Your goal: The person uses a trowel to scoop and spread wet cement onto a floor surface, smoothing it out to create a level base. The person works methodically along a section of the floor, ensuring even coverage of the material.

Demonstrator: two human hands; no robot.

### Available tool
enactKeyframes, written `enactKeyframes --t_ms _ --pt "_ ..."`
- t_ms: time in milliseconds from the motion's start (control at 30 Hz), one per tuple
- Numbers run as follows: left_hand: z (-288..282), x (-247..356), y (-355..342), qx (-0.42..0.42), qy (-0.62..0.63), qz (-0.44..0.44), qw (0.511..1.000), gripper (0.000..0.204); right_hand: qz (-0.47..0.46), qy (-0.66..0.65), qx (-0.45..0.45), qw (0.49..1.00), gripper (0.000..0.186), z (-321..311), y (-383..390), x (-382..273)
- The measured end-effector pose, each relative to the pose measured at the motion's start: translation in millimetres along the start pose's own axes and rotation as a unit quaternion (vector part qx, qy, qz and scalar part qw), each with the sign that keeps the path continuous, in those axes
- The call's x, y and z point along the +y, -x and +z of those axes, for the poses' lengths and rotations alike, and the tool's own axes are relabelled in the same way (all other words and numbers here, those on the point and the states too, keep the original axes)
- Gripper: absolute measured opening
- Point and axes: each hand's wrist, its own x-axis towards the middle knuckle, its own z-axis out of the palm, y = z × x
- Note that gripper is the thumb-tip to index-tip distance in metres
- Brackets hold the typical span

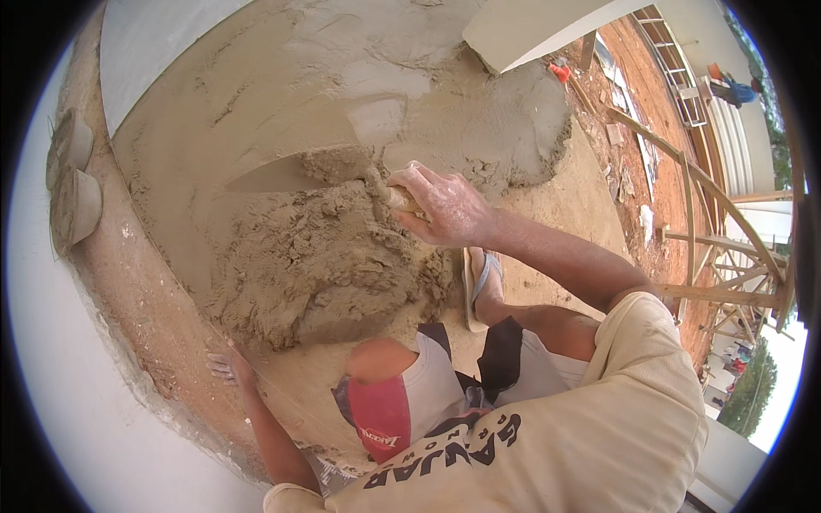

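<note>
My right hand point(440, 205) is closed round the handle of a trowel point(278, 174). Its pointed blade reaches left over wet grey-brown mortar, with some mortar clinging near the handle end. Just below the blade rises a rough, lumpy heap of mortar point(312, 265). Beyond it, a smoother spread of mortar point(282, 77) covers the floor. My left hand point(229, 366) rests with fingers stretched out on the reddish floor strip beside the white wall, holding nothing. A thin string point(184, 286) runs along the mortar's left edge, close to that hand.
Two mortar-crusted round containers point(79, 209) stand against the white wall point(43, 342) at left. A white pillar base point(539, 34) rises at the top. To the right lie red soil with scraps and wooden poles point(727, 192); a person in blue point(734, 91) is far off.
</note>
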Motion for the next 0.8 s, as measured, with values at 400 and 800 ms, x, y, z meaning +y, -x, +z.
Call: enactKeyframes --t_ms 400,800 --pt "-20 31 19 -0.028 0.119 0.011 0.992 0.096 0.347 0.047 0.004 0.937 0.053 -20 136 -8" --pt "-24 9 -31 -0.062 0.154 0.036 0.985 0.099 0.329 -0.239 0.011 0.914 0.06 -3 145 -70"
